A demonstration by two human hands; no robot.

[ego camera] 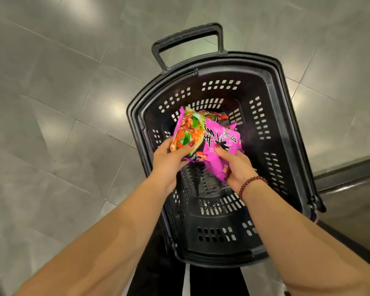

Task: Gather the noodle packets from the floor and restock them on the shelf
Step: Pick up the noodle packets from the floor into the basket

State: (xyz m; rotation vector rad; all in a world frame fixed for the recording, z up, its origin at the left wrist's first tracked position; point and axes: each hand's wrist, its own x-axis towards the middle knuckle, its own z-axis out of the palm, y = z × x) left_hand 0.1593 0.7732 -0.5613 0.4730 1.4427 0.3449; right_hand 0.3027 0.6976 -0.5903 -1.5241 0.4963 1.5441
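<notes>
grey tiled floor (51, 129) carries a black slotted basket (291, 124), handle raised.

Both hands reached into a black plastic shopping basket (286, 124) standing on grey floor tiles (51, 103). The left hand (169, 154) gripped a picture-front noodle packet (188, 129), magenta-edged, with the red-nailed thumb laid across its front. The right hand (237, 165) gripped a magenta lettered packet (220, 137), thumb on the black characters; the two packets touched along their inner edges. Further packets (216, 116) lay beneath them in the basket, mostly hidden. A dark red bead bracelet (252, 182) circled the right wrist. The basket's pull handle (188, 37) stood out at the far end. A metal ledge (350, 178) ran along the right.
</notes>
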